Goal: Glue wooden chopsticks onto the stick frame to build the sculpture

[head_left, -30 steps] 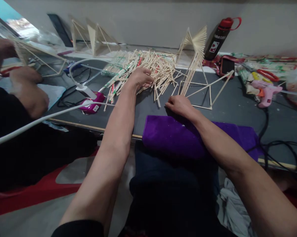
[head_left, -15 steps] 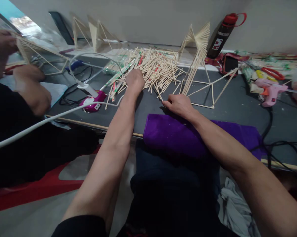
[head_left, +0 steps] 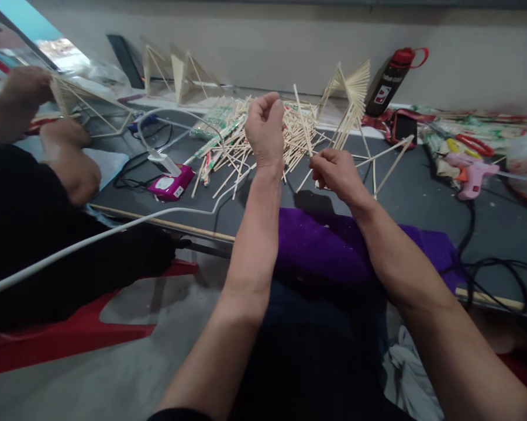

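Note:
My left hand (head_left: 265, 128) is raised over the pile of wooden sticks (head_left: 296, 137), its fingers pinched together; what they hold, if anything, cannot be made out. Beside it, my right hand (head_left: 336, 175) is closed on a wooden stick (head_left: 303, 120) that points up and away over the pile. Behind my right hand stands a stick structure (head_left: 355, 88) with a fanned, twisted top and a triangular frame reaching right. A folded purple cloth (head_left: 324, 245) lies at the table's front edge, below my right forearm.
A magenta power adapter (head_left: 172, 182) with a white cable sits left of the pile. On the right are a pink glue gun (head_left: 471, 172), pliers (head_left: 469, 145), a phone (head_left: 404, 127) and a dark bottle (head_left: 388, 82). Another person's hands (head_left: 68, 152) work at the far left.
My left hand has risen from the pile and moved right. My right hand has lifted slightly, and the stick in it now stands up more steeply. The camera view has shifted a little.

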Available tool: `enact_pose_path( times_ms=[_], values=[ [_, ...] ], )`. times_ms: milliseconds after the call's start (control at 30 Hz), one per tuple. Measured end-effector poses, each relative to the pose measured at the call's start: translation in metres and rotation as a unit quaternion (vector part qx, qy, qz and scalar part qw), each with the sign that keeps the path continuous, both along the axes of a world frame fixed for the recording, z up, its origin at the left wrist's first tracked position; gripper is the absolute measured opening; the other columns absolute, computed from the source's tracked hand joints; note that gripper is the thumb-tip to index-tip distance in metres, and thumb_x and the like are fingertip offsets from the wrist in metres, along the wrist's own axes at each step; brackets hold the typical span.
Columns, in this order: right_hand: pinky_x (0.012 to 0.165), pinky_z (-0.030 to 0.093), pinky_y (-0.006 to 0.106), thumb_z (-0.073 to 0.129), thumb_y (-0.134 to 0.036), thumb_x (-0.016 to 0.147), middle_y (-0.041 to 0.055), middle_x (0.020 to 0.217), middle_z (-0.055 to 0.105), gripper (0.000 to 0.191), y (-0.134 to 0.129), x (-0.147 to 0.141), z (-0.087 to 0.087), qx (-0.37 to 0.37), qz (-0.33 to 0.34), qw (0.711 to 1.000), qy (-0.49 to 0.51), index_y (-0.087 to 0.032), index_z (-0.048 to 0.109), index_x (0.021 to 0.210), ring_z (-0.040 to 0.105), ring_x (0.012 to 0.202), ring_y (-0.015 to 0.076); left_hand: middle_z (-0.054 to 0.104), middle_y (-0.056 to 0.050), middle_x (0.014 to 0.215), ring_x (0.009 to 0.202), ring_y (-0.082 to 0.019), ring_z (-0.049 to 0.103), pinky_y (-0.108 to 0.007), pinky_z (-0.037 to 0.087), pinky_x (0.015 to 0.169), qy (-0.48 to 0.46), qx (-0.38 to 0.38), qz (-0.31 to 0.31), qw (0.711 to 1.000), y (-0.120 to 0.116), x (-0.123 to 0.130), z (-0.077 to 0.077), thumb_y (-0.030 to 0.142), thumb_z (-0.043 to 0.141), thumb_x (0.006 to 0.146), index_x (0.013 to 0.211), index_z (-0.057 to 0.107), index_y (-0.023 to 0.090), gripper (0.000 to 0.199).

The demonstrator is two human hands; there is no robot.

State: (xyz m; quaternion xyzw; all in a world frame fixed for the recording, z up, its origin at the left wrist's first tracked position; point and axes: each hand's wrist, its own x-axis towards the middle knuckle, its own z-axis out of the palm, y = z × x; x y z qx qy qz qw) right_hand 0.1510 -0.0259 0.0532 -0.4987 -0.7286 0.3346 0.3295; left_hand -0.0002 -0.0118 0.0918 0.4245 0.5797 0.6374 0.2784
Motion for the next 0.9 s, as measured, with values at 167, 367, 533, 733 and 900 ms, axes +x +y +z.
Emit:
enact_pose_path(
  times_ms=[167,367,533,733,900],
  values=[
    [0.046,0.037,0.02,0.051,-0.018,0.089,0.0007,0.062,0.062,0.015,0.005,0.008,-0.001,-0.005,0.037,0.998,0.055,-0.015,0.059,0.077,0.051,0.044,0.0081,0.057,0.006,0.07,0.051,-0.001,0.045,-0.015,0.032,0.044,-0.233,-0.027,-0.17,0.957,0.009,0.022,-0.028,0.031,0.066,0.095,0.083,0.056,0.019,0.021],
    [0.05,0.04,0.019,0.053,-0.013,0.091,-0.0001,0.063,0.063,0.017,0.009,0.011,-0.002,-0.001,0.018,1.0,-0.017,-0.014,0.059,0.076,0.053,0.046,0.007,0.053,0.008,0.06,0.043,0.002,0.044,-0.011,0.025,0.037,-0.28,-0.061,-0.277,0.917,0.014,0.012,-0.055,0.018,0.073,0.088,0.075,0.056,0.016,0.022],
    [0.042,0.034,0.016,0.055,-0.011,0.095,-0.0016,0.06,0.062,0.02,0.006,0.01,0.0,-0.074,0.058,0.993,0.071,-0.014,0.059,0.075,0.049,0.041,0.0044,0.059,0.007,0.06,0.043,0.001,0.051,-0.011,0.031,0.037,-0.245,-0.034,-0.291,0.924,0.011,0.013,-0.056,0.016,0.071,0.088,0.072,0.059,0.015,0.02],
    [0.034,0.03,0.015,0.052,-0.006,0.095,-0.0015,0.056,0.062,0.023,0.005,0.015,0.002,-0.116,0.069,0.981,0.142,-0.014,0.06,0.075,0.049,0.036,0.0043,0.057,0.007,0.051,0.039,0.0,0.05,-0.011,0.035,0.037,-0.246,-0.038,-0.271,0.93,0.012,0.017,-0.055,0.014,0.067,0.091,0.07,0.06,0.015,0.022],
    [0.033,0.031,0.016,0.051,-0.011,0.096,0.0002,0.059,0.065,0.023,0.006,0.015,-0.002,-0.121,0.04,0.979,0.161,-0.014,0.062,0.076,0.052,0.037,0.0055,0.057,0.008,0.049,0.038,0.0,0.049,-0.011,0.035,0.038,-0.243,-0.042,-0.263,0.933,0.012,0.019,-0.056,0.018,0.069,0.092,0.07,0.058,0.016,0.024]
  ],
)
